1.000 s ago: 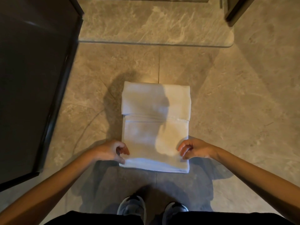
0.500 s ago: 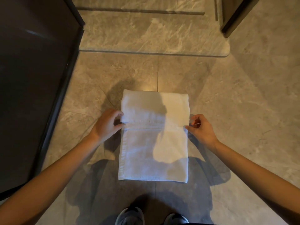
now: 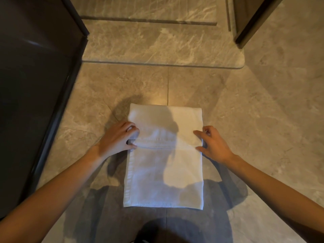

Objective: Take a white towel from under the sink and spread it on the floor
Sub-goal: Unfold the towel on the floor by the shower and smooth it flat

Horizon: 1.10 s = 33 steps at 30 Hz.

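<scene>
Towel (image 3: pixel 164 163) flat on the tiled floor (image 3: pixel 263 137), still folded into a tall rectangle, a folded flap lying across its far part. Left hand (image 3: pixel 117 139) at the towel's left edge, thumb and fingers pinching the flap's hem. Right hand (image 3: pixel 213 144) at the right edge (same height), fingers likewise closing on the flap. Dark cabinet (image 3: pixel 31 85) stands to the left.

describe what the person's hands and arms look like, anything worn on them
Both arms are bare up to where the frame cuts them off, with no sleeves showing. The left hand and right hand wear no gloves, and no rings, watch or bracelets are visible.
</scene>
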Each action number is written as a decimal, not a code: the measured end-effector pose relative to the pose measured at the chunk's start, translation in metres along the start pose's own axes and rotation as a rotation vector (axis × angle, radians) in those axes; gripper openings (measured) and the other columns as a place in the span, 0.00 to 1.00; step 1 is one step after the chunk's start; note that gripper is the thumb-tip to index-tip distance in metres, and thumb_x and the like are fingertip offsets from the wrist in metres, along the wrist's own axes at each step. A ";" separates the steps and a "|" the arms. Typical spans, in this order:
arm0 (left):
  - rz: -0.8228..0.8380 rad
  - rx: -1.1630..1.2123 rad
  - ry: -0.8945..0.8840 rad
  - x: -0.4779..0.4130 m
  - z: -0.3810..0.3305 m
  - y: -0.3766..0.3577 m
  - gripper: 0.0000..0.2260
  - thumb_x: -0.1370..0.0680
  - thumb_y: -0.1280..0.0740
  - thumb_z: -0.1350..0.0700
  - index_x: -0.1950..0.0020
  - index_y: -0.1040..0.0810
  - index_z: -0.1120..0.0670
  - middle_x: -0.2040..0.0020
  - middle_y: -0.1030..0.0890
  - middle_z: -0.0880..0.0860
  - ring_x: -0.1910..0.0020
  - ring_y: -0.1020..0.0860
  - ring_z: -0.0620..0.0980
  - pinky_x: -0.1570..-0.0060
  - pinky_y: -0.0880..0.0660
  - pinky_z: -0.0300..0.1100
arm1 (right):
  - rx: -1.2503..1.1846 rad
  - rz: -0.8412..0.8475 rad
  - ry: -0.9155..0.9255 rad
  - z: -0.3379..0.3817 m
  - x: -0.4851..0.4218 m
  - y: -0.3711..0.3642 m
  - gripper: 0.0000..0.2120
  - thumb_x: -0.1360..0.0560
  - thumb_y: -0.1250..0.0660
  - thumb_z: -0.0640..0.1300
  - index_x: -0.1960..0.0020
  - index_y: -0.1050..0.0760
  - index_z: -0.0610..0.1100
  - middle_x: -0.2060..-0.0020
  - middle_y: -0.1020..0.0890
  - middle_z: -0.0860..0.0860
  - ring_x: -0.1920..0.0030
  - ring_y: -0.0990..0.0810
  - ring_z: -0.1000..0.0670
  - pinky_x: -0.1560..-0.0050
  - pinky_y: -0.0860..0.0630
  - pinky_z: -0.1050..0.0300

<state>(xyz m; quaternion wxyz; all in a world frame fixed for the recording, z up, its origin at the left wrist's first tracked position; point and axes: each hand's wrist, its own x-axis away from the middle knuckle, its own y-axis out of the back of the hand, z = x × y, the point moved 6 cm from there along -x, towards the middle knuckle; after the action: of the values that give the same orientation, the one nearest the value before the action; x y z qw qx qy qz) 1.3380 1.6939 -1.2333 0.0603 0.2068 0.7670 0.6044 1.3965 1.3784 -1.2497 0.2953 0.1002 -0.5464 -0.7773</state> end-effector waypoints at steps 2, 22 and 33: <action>-0.047 -0.032 -0.035 -0.002 -0.001 0.004 0.18 0.34 0.23 0.50 0.49 0.21 0.56 0.48 0.22 0.53 0.51 0.23 0.51 0.56 0.28 0.41 | 0.037 -0.083 0.073 0.000 0.000 0.003 0.26 0.41 0.20 0.39 0.44 0.21 0.39 0.47 0.24 0.35 0.51 0.22 0.36 0.62 0.20 0.49; -0.389 0.736 0.471 -0.093 0.074 0.098 0.08 0.28 0.28 0.59 0.51 0.22 0.51 0.61 0.21 0.45 0.65 0.23 0.33 0.65 0.28 0.30 | -0.676 -0.443 -0.399 -0.031 -0.123 0.099 0.04 0.26 0.33 0.42 0.57 0.21 0.42 0.63 0.18 0.43 0.61 0.19 0.41 0.58 0.21 0.44; -0.486 0.884 0.743 -0.133 0.107 0.070 0.18 0.30 0.27 0.61 0.42 0.25 0.60 0.53 0.22 0.53 0.58 0.23 0.44 0.57 0.26 0.37 | -0.666 -0.460 -0.587 -0.048 -0.162 0.077 0.05 0.26 0.32 0.45 0.56 0.22 0.43 0.64 0.18 0.43 0.62 0.18 0.43 0.53 0.20 0.41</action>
<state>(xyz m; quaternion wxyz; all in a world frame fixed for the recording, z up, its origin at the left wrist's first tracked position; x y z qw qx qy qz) 1.5119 1.7513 -1.2157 -0.1659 -0.1919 0.9395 0.2304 1.5767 1.4146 -1.2248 -0.0340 -0.1044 -0.2923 -0.9500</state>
